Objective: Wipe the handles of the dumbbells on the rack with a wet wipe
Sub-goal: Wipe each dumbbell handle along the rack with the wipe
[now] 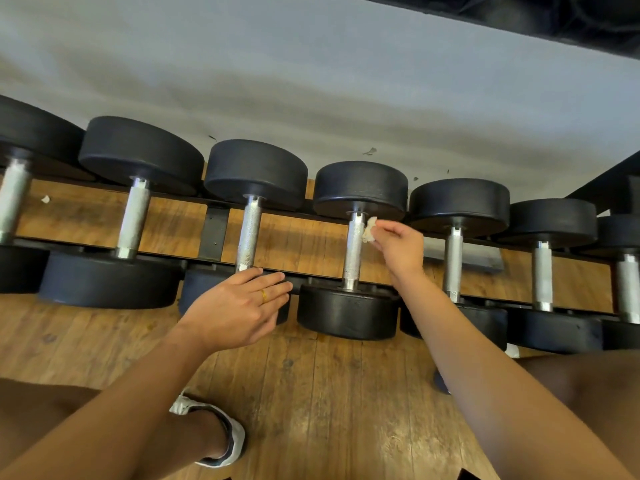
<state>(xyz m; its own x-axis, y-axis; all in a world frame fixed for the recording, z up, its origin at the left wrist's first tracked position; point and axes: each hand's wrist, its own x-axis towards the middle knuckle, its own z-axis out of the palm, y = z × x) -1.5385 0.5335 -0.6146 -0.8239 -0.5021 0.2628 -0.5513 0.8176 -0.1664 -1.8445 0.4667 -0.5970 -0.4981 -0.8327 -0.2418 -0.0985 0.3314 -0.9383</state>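
In the head view, a small crumpled wipe (369, 231) is being pinched in the fingertips of the right hand (398, 251) and pressed against the upper right side of a dumbbell handle (354, 252) — the fourth from the left on the rack (214, 233). The left hand (239, 306) is being held flat, fingers straight and gripping nothing, over the near end of the neighbouring dumbbell (256, 174). This handle's wiping is judged to be only starting — next, the wipe is probably needing to be wrapped round it and drawn down its full length.

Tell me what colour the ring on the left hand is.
Gold; the ring on the left hand shows best in the head view.
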